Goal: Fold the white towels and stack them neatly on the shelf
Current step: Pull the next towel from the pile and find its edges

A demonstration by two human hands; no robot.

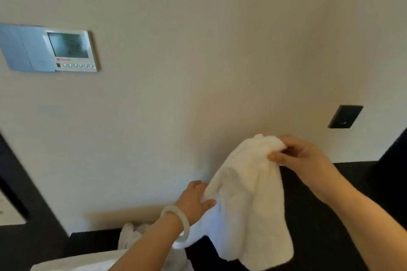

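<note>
A white towel (248,200) hangs in the air in front of the wall, above a dark surface (317,222). My right hand (301,156) pinches its top edge at the upper right. My left hand (196,200), with a pale bangle on the wrist, grips the towel's left edge lower down. The towel droops loose between and below both hands. More white cloth (130,235) lies bunched at the bottom left, partly hidden behind my left forearm.
A beige wall fills most of the view. A wall control panel with a screen (66,50) is mounted at the upper left, and a black wall plate (344,116) at the right. A dark frame (24,182) runs down the left side.
</note>
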